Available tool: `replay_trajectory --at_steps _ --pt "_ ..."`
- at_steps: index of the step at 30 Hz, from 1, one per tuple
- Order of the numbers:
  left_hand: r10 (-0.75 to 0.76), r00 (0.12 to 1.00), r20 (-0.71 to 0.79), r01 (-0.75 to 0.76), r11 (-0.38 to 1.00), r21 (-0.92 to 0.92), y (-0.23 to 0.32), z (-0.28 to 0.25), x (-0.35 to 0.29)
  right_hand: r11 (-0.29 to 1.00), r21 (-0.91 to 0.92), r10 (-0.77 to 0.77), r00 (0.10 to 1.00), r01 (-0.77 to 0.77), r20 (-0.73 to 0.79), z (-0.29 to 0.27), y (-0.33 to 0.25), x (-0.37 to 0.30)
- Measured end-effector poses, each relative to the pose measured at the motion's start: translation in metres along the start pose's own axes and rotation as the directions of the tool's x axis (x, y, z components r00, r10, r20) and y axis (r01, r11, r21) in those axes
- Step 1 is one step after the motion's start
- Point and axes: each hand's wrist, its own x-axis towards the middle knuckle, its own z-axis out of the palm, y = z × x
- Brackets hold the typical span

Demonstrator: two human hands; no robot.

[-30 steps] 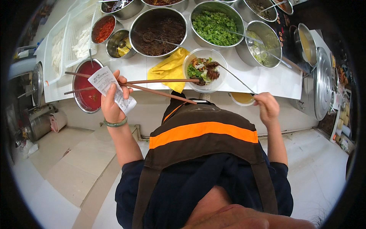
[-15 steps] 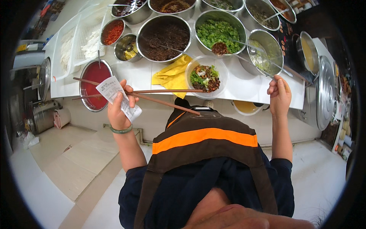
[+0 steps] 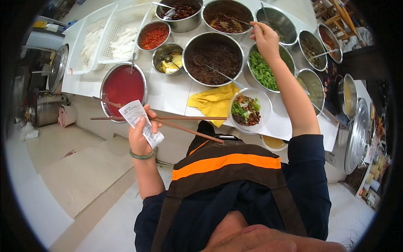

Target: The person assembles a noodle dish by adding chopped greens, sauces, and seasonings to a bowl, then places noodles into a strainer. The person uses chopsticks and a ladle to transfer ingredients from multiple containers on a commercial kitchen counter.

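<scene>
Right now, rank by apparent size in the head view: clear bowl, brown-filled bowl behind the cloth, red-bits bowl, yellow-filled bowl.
Brown-filled bowl
Clear bowl
Red-bits bowl and yellow-filled bowl: too alike to rank

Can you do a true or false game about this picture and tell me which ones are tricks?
1. The left hand holds a paper slip and chopsticks. True.
2. The right hand is empty. False: it grips a thin handle that reaches over a metal pot.
3. The yellow cloth lies on the white table. True.
4. The clear bowl has only white noodles in it. False: it has greens and dark bits.
5. A green bangle is around the left wrist. True.
</scene>
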Motion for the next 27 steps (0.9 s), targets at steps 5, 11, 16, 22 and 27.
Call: replay_trajectory --at_steps 5,11,16,22,27 --pt "-0.005 0.999 -0.048 0.004 1.0 -0.004 0.002 -0.017 0.003 0.83 -0.472 -0.274 0.955 0.296 0.118 0.045 0.03 0.034" --pt "-0.005 0.997 -0.074 0.003 1.0 -0.027 0.006 -0.031 0.01 0.795 -0.414 -0.263 0.868 0.442 0.422 0.029 0.016 0.016" --pt "-0.033 0.997 -0.067 0.033 0.999 0.007 0.005 -0.025 0.023 0.983 -0.142 0.149 0.965 -0.12 0.215 0.008 0.007 0.021" --pt "-0.018 0.999 -0.028 0.019 0.999 0.036 0.007 -0.016 0.031 0.862 0.262 0.464 0.884 -0.434 -0.062 -0.03 0.02 0.039" --pt "-0.042 0.999 -0.005 0.042 0.999 0.022 0.004 -0.008 0.031 0.852 0.331 0.463 0.879 -0.405 -0.115 -0.046 0.023 0.03"
